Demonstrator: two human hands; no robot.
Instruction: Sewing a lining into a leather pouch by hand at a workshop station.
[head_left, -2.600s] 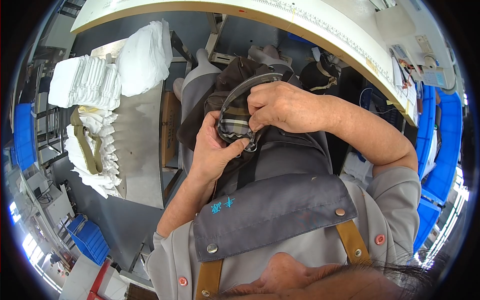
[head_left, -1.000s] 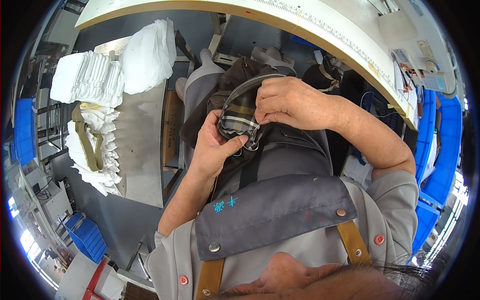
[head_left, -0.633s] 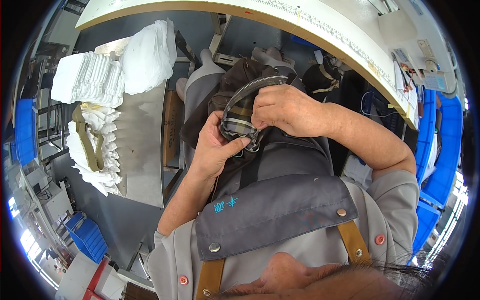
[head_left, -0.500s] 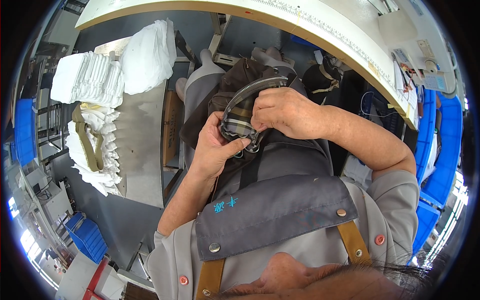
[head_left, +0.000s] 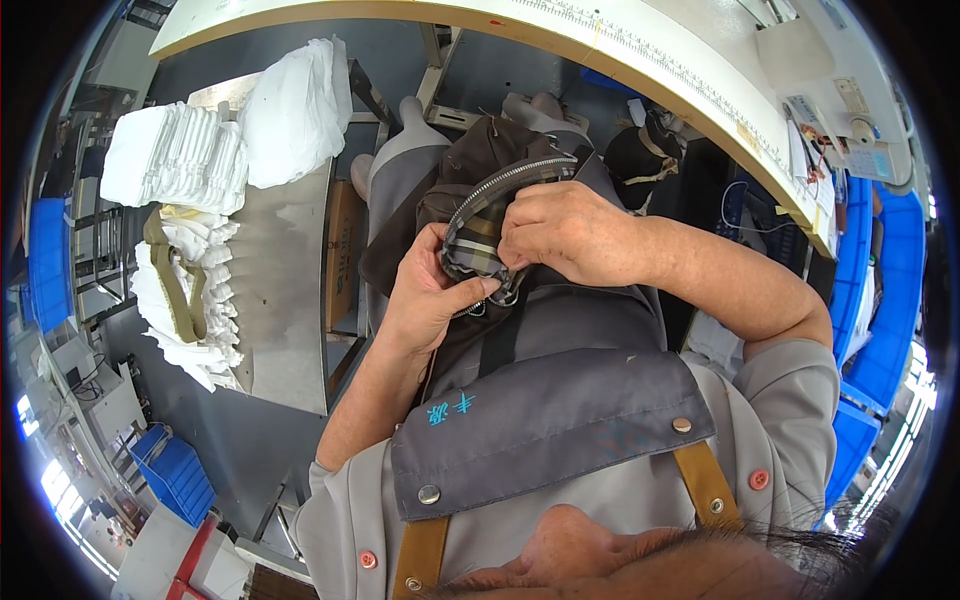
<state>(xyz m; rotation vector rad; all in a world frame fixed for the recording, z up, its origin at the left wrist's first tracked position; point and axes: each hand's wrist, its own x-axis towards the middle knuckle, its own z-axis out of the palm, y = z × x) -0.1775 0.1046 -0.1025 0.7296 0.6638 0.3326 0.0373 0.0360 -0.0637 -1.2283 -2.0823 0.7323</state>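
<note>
A dark brown fabric bag [head_left: 482, 150] lies in my lap, its zipped mouth spread apart. Along the curved opening runs a metal-toothed zipper [head_left: 487, 187], and a plaid lining [head_left: 478, 236] shows inside. My left hand [head_left: 425, 292] is closed on the near left edge of the mouth, thumb on top and fingers hidden beneath the fabric. My right hand [head_left: 572, 232] is closed at the right side of the opening, fingertips pinched against the lining near the zipper's end. What exactly lies between those fingertips is hidden.
At the left, a metal-topped table [head_left: 285, 300] carries stacked white cloth pieces [head_left: 180, 155], a white bundle [head_left: 297, 110] and an olive strap [head_left: 180, 290]. A white worktable [head_left: 660, 50] with a ruler edge curves across the front. Blue bins [head_left: 895, 300] stand at the right.
My right hand has shifted slightly left, its fingertips still at the bag's opening. My left hand keeps its hold on the edge.
</note>
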